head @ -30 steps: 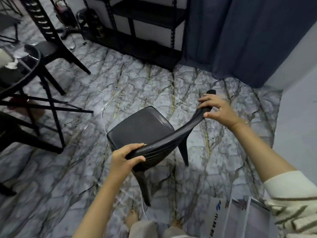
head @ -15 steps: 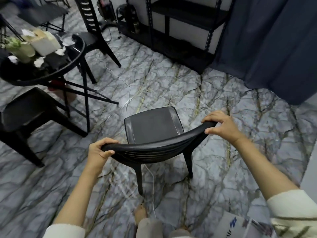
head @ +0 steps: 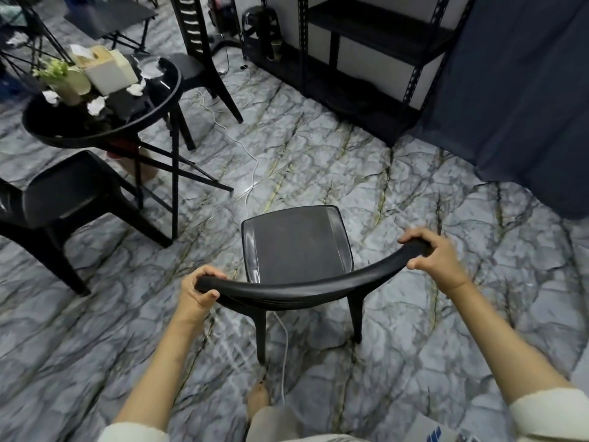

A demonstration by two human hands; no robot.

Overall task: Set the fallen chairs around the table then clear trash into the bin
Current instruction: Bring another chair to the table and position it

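A black plastic chair (head: 296,247) stands upright on the marble floor in front of me. My left hand (head: 196,293) grips the left end of its curved backrest and my right hand (head: 436,263) grips the right end. The round black table (head: 162,100) is at the upper left, with crumpled white paper scraps (head: 95,105) lying on it. Two more black chairs stand by it: one (head: 68,193) at the near left and a tall-backed one (head: 197,55) behind it.
On the table sit a tissue box (head: 108,67) and a pot of flowers (head: 63,78). A white cable (head: 251,173) runs across the floor under the chair. Black metal shelving (head: 376,59) and a dark curtain (head: 522,100) stand to the right. My bare foot (head: 258,395) is below the chair.
The chair went from tilted on its side to upright on its legs. My view turned left, bringing the table and its clutter into sight. Both hands kept their grip.
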